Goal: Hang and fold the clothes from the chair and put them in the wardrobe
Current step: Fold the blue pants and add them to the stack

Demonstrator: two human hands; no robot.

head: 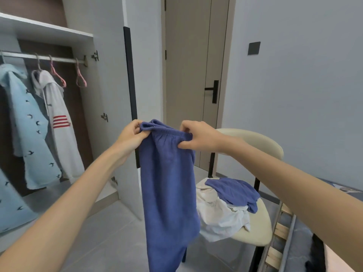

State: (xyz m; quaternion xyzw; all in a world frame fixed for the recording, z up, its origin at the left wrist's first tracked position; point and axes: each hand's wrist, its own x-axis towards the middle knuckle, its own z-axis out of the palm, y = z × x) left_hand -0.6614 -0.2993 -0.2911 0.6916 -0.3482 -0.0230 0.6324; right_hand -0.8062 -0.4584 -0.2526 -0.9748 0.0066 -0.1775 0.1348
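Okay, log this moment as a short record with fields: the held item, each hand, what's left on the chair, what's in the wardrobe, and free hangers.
held item: blue trousers, hanging down from the elastic waistband
left: left hand pinches the waistband's left end
right: right hand pinches the waistband's right end
chair: cream chair; blue garment and white garment heaped on the seat
wardrobe: wardrobe open; light blue bird-print shirt and white hoodie hang on the rail
free hangers: two empty pink hangers on the rail
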